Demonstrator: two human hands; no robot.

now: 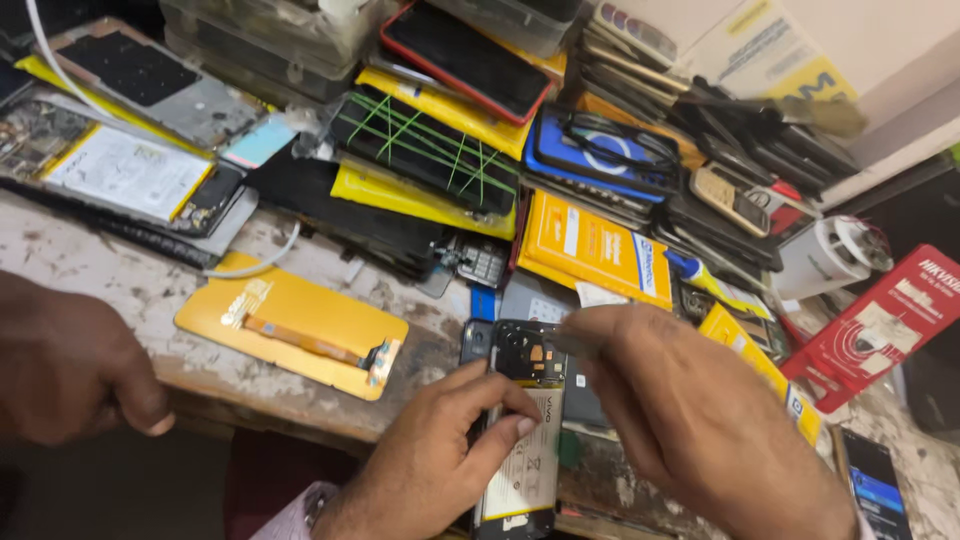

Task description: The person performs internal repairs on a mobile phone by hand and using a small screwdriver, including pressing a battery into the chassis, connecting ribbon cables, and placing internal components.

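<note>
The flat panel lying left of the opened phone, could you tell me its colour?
The flat panel is yellow-orange, seen in the head view, the only one.

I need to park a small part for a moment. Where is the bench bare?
Bare worn wood lies left of the yellow panel, and a strip runs between it and the opened phone. The back, with stacked screens and phones, is crowded.

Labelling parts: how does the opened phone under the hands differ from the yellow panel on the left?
The opened phone is dark, back off, its pale battery exposed; the yellow panel is a flat plate with an orange strip. The left hand and right hand are on the phone; the panel lies untouched. Both lie flat on the worn table.
</note>
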